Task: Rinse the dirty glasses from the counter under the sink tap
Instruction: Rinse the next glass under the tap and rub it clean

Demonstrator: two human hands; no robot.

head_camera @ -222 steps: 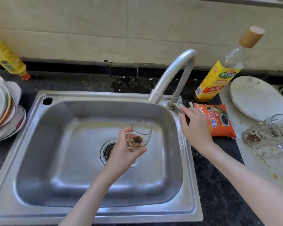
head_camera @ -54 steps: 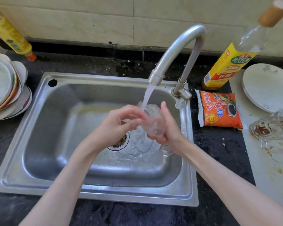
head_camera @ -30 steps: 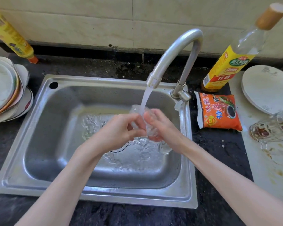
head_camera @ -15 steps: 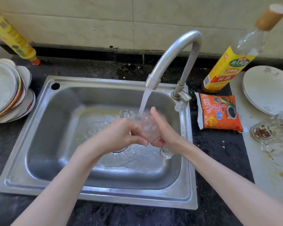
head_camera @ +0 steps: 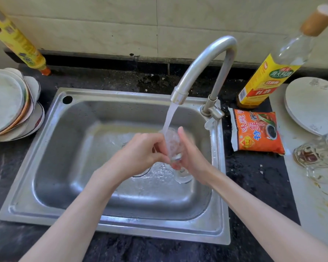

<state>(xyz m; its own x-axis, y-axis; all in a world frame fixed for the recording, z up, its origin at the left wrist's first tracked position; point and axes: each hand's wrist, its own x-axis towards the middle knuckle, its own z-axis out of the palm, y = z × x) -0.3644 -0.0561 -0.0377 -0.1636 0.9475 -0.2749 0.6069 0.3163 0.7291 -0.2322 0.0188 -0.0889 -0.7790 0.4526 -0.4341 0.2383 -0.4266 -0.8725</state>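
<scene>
A clear stemmed glass (head_camera: 172,143) is held over the steel sink (head_camera: 68,152), its bowl under the stream of water from the curved tap (head_camera: 203,59). My right hand (head_camera: 189,157) holds the glass from the right, with its round foot (head_camera: 184,176) showing below the palm. My left hand (head_camera: 142,154) has its fingers curled against the bowl from the left. Dirty glasses (head_camera: 318,154) with brown residue lie on their sides on the counter at the right edge.
A stack of plates (head_camera: 9,104) sits left of the sink. A yellow-labelled bottle (head_camera: 267,76), an orange sauce packet (head_camera: 256,131) and a white plate (head_camera: 311,103) lie to the right. A yellow bottle (head_camera: 17,40) leans at the back left. Water pools round the drain.
The glass went from dirty and dry to running under the open tap. Over the last second both hands kept working round its bowl, shifting slightly right under the stream.
</scene>
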